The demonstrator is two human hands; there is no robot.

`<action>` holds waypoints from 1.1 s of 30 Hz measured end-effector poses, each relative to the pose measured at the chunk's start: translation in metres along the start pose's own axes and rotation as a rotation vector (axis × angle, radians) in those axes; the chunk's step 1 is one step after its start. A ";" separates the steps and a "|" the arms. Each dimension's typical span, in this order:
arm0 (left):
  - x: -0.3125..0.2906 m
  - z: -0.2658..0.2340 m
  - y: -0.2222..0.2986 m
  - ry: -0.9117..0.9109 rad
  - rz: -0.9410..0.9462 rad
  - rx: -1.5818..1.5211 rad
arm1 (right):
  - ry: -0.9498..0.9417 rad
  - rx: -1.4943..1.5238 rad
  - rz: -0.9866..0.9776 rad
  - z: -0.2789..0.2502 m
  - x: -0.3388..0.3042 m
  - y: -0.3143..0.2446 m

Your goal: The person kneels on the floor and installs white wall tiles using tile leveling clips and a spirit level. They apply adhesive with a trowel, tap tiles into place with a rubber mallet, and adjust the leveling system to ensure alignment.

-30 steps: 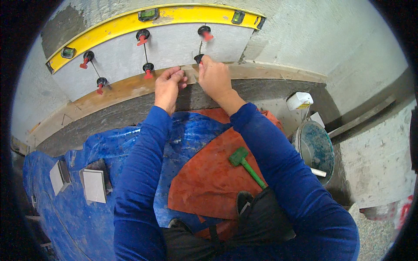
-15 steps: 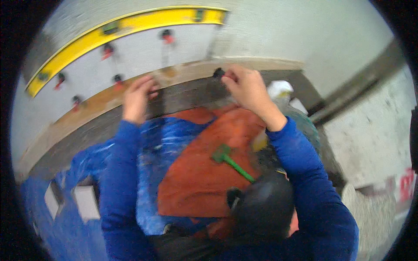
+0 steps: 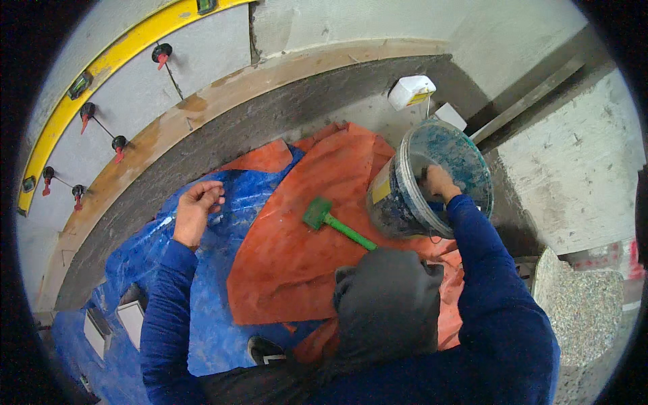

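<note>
My right hand (image 3: 442, 183) reaches down inside a grey bucket (image 3: 480, 150). Its fingertips sink into the bucket's shadow, so what they touch is hidden. Over the blue sheet (image 3: 260, 206) hovers my left hand (image 3: 197, 210), thumb and fingers bent together; anything pinched there is too small to make out. Black tile-levelling knobs with red tips (image 3: 160, 54) sit along the joints of the pale wall tiles (image 3: 209, 50). A yellow spirit level (image 3: 125, 50) lies along the tiles' upper part.
A green mallet (image 3: 337, 226) rests on an orange cloth (image 3: 270, 277) beside the bucket. Behind the bucket stand a white container (image 3: 410, 92) and a small white block (image 3: 451, 116). A wooden batten (image 3: 229, 77) runs under the tiles. White-faced pieces (image 3: 131, 322) lie lower left.
My right hand, which held a black knob near the batten, has moved down into the bucket. My left hand has dropped away from the wall. The view has shifted right.
</note>
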State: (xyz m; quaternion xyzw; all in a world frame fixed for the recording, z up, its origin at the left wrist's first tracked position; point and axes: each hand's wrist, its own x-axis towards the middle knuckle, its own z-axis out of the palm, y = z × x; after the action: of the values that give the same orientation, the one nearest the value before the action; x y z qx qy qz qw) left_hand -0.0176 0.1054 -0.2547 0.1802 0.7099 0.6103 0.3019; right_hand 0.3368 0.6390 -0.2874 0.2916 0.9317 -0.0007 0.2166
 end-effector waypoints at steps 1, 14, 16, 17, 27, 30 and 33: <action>-0.002 0.002 -0.003 -0.017 -0.003 0.028 | 0.054 0.064 0.018 0.001 -0.001 0.001; -0.018 0.095 0.026 -0.247 0.247 0.290 | 0.547 0.323 0.079 -0.087 -0.106 -0.032; -0.017 0.145 0.043 -0.301 0.461 0.502 | 0.431 0.123 0.133 -0.109 -0.126 -0.070; -0.020 0.171 0.054 -0.242 0.763 0.519 | 0.508 0.164 0.065 -0.119 -0.138 -0.089; -0.003 0.260 0.107 -0.358 0.841 0.282 | 0.525 0.747 -0.392 -0.160 -0.156 -0.126; 0.009 0.220 0.091 -0.348 0.827 0.453 | 0.577 0.612 -0.120 -0.117 -0.112 -0.071; 0.013 0.156 0.074 -0.280 0.772 0.491 | -0.039 0.137 -0.028 -0.054 -0.089 -0.040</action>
State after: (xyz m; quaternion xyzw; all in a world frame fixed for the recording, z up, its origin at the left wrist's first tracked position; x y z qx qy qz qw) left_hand 0.0653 0.2454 -0.1970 0.5773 0.6668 0.4618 0.0942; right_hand 0.3587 0.5649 -0.2078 0.2928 0.9290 -0.0734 0.2143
